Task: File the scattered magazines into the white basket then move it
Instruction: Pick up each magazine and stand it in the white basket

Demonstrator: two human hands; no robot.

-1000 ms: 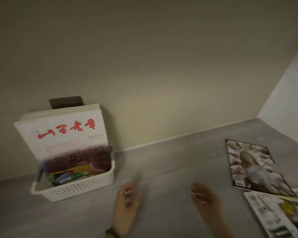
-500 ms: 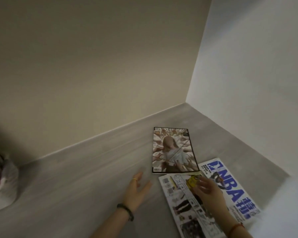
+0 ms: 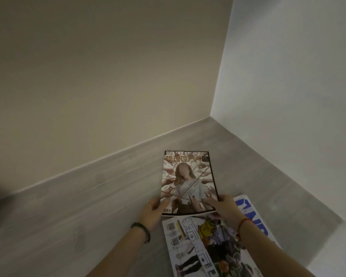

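Now both hands on the thin glossy magazine with the black-edged cover showing a figure ringed by reaching hands (image 3: 188,180), low in the corner where the beige wall meets the white one: left hand (image 3: 152,213) pinching its near left corner, thumb over the cover, right hand (image 3: 222,207) clasping its near right corner. Near edge seemingly lifted a little off the grey wood-grain floor (image 3: 88,206), far edge perhaps down; hard to tell. Just nearer than that magazine, a second one with a busy white printed page (image 3: 204,246) lying flat; to its right, partly under the right forearm, a white magazine with bold blue lettering (image 3: 248,208). White basket out of view. Likely light, floppy and slick: held by one corner alone, apt to sag and fan open, so better gripped along the spine or with both near corners supported, kept upright for sliding in. Coated cover prone to slipping against the others
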